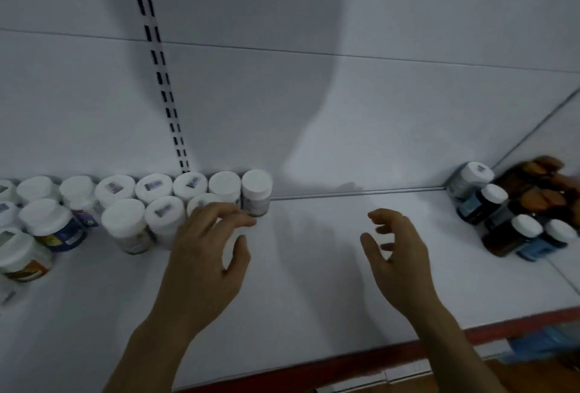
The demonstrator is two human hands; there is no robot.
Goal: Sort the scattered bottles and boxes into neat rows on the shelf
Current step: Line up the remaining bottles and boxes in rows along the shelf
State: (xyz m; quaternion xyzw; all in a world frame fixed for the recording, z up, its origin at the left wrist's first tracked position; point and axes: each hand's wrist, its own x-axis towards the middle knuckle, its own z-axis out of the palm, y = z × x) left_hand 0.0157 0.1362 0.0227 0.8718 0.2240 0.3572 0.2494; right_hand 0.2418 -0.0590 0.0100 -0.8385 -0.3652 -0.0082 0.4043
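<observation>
Bottles with white caps [191,187] stand shoulder to shoulder along the back wall of the shelf [314,282], and a second, shorter row [164,213] is forming just in front of them, so the sorting looks well begun on this side. The left hand [204,254] hovers over the right end of that front row, fingers arched down and thumb spread as if to seat or nudge a bottle into line beside the end bottle [256,188]. Something pale shows between thumb and fingers, but I cannot tell whether it is a cap in its grasp or bare shelf. The right hand [398,254] floats above the middle of the shelf, well apart from any bottle, fingers loosely curled and holding nothing, probably ready to fetch the next item. Further left, a few larger bottles [50,223] sit at odd angles out of line. In the far right corner a cluster of dark bottles [492,204] with blue labels is bunched together beside some blurred brown packs [539,185]; these seem not yet sorted. Packing rows tight against the wall leaves the open middle free for what remains.
</observation>
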